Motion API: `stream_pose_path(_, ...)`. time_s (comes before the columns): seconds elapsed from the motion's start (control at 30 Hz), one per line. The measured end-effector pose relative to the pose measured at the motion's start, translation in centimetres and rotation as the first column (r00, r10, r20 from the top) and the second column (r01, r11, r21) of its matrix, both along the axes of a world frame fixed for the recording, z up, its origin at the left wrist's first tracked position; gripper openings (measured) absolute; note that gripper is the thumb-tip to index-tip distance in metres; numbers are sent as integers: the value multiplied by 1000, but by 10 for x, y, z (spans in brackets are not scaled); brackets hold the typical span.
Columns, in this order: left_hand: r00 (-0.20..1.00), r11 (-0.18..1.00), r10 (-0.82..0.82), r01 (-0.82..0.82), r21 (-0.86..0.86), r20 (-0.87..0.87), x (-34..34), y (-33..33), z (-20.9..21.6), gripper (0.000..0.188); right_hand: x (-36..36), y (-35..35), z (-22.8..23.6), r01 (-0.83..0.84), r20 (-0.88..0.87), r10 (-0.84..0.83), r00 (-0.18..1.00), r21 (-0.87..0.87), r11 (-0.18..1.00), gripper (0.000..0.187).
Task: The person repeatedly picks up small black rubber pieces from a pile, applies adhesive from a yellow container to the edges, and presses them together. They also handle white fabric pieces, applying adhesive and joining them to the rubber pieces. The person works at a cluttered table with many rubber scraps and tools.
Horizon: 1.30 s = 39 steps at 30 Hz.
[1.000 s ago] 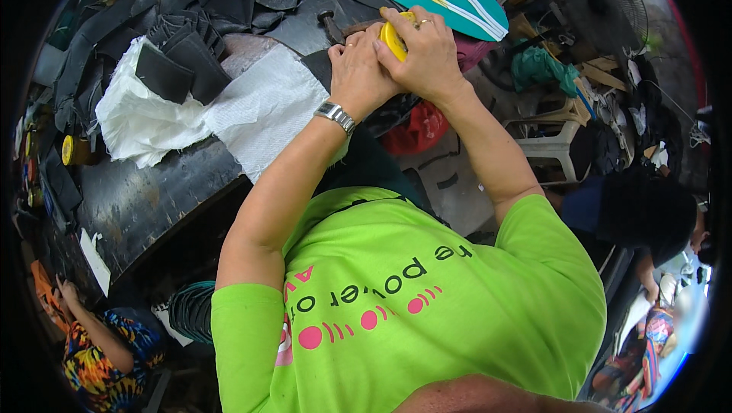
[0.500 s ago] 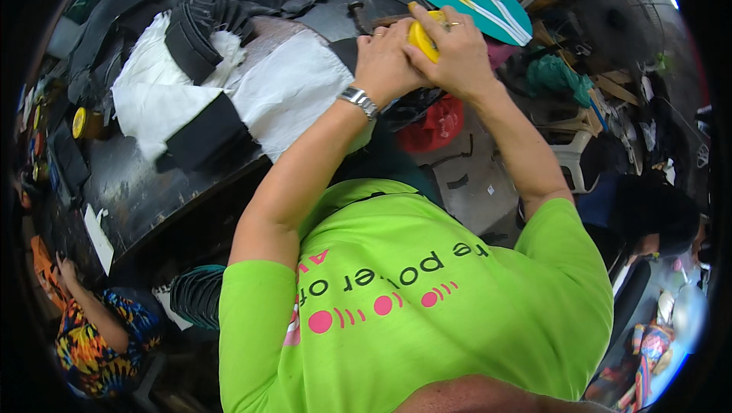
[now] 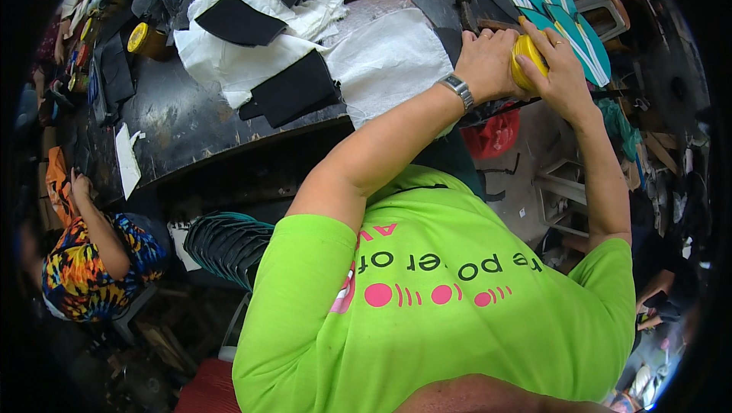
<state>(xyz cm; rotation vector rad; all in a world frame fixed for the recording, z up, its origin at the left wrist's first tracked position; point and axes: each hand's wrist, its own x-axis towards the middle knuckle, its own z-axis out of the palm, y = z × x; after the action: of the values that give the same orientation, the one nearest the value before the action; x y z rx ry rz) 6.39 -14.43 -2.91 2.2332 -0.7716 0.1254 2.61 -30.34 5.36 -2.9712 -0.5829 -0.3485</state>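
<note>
Head view — yellow lid (image 3: 527, 48) at one o'clock, tipped on edge, right hand (image 3: 563, 77) clamped round it from three o'clock, left hand (image 3: 492, 61) close against it from nine — hold hidden.

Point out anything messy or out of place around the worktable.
The white cloth is bunched up, with black pieces lying askew across it near the table's edge. A ragged white scrap lies farther left along that edge. No spill shows around the yellow lid in the right hand.
</note>
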Motion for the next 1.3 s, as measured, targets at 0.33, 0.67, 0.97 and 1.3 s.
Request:
stream_pose_path(0.33, 999, 1000, -20, 20, 13, -44, -1, 5, 12, 100, 29, -72, -8, 410, -340, 304, 890, 889, -206, 55)
stream_pose_path(0.67, 1000, 999, -4, 5, -40, 29, -5, 4, 11, 94, 30, -99, 3, -75, 84, -2, 996, 879, -470, 83)
stream_pose_path(0.97, 998, 985, -65, 63, -163, -6, -2, 19, 19, 117, 95, -55, -31, 432, -43, -457, 888, 418, 799, 87)
stream_pose_path(1.3, 998, 998, -55, 55, 29, 0, 0, 118, 47, 43, -11, -17, -17, 78, -140, -11, 990, 485, 871, 121)
